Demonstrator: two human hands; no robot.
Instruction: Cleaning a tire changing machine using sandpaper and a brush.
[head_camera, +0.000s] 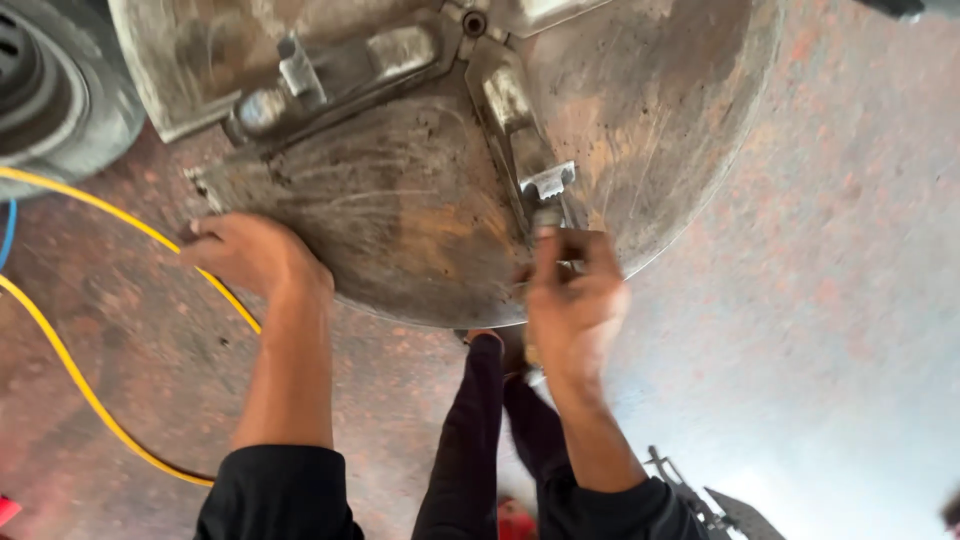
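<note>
Fingers (560, 250) of right hand (572, 305) grip clamp jaw (548, 185) on turntable (420, 230).

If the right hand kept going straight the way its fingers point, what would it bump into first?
The right hand points up the picture along the round metal turntable. Just ahead of its fingertips sits a small metal clamp jaw in a slot; the hand would probably meet that first, and may already be touching its base.

left hand (250, 255) bare | right hand (572, 300) bare | black sleeves pushed up both forearms | black trousers below
</note>
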